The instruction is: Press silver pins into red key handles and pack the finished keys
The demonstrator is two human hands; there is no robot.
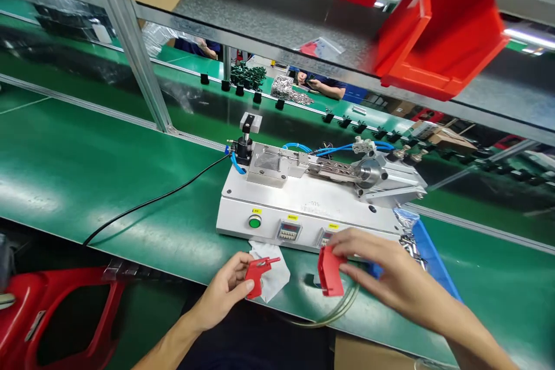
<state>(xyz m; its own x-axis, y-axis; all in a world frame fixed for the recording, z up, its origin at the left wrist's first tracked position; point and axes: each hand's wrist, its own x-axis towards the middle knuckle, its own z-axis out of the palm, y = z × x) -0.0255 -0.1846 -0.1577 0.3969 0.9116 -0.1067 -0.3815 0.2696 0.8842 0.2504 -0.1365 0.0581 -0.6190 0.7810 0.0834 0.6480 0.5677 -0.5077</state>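
My left hand [225,289] pinches a small red plastic part [256,275] just above a white cloth [271,272] at the near edge of the green bench. My right hand [381,277] grips a larger red plastic housing [330,270], fingers curled over its right side. Both hands hover in front of a white pneumatic press machine [312,202] with a green button [255,221], two small displays, a metal fixture and blue air hoses.
A blue tray [431,254] with metal pieces sits right of the machine. A black cable [156,199] trails left. A red bin [437,32] stands on the overhead shelf, a red crate [52,312] lower left. Other people's hands work across the conveyor [321,85].
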